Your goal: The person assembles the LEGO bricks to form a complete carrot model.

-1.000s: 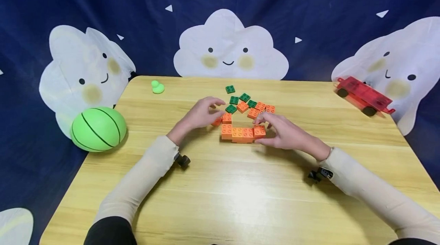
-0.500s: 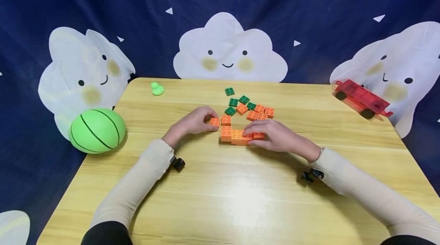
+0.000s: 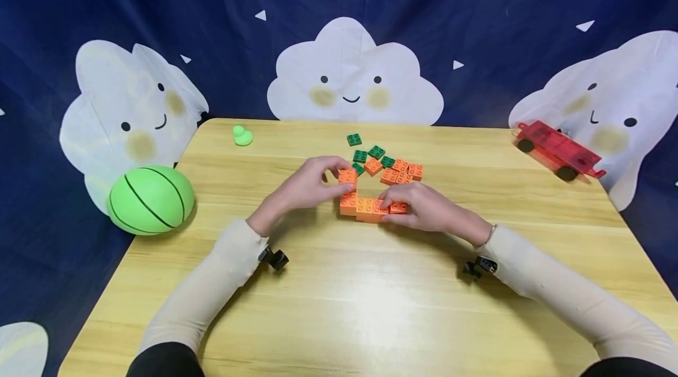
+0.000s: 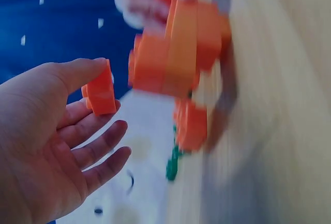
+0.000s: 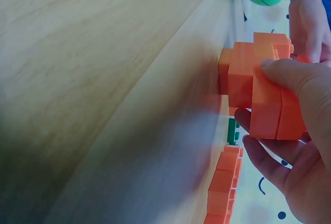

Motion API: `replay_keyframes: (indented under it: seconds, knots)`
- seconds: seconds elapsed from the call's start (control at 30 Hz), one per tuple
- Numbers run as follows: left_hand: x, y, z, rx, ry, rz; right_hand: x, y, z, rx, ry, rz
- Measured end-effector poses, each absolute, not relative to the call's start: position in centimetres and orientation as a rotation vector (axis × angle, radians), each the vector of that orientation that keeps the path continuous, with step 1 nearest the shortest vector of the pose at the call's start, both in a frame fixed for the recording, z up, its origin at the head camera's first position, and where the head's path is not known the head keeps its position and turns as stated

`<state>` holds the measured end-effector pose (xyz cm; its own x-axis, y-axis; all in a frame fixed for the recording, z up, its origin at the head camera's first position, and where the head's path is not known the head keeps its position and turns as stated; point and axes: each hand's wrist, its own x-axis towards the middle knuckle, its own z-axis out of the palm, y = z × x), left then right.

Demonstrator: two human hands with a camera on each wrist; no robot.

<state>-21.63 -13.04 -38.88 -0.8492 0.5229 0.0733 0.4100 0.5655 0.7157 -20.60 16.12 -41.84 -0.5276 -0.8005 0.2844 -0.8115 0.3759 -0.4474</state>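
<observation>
Between thumb and fingertips my left hand (image 3: 307, 184) pinches a single orange toy building brick (image 4: 101, 90). In the head view that brick overlaps the back left end of a joined orange brick structure (image 3: 364, 207). The left wrist view shows a gap between the two. My right hand (image 3: 426, 207) grips the structure's right end, thumb on the near side and fingers on the far side, as the right wrist view shows on the stacked bricks (image 5: 266, 97). The fingers hide part of that end.
Behind the structure lie several loose orange bricks (image 3: 389, 176) and several flat green bricks (image 3: 360, 156). A green ball (image 3: 151, 200) sits at the table's left edge, a small green duck (image 3: 242, 136) at the back left. A red toy wagon (image 3: 558, 149) stands at the back right.
My left hand picked up the loose orange brick left of the structure, then raised it to the right over the structure's back left end. My right hand moved slightly left, closing round the right end.
</observation>
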Motion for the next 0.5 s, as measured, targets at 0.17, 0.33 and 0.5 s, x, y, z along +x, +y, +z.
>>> replay_keyframes:
  seconds: [0.17, 0.33, 0.5]
  knots:
    - [-20.4, -10.9, -39.1, 1.012, 2.674, 1.004, -20.6, 16.1, -41.8, 1.533, -2.562, 0.884]
    - [-19.8, -9.8, -39.4, 1.054, 2.743, 0.885, -20.7, 16.2, -41.8, 1.53, -2.585, 0.888]
    - [-19.7, -9.3, -39.7, 1.041, 2.799, 0.799, -20.7, 16.3, -41.7, 1.526, -2.614, 0.889]
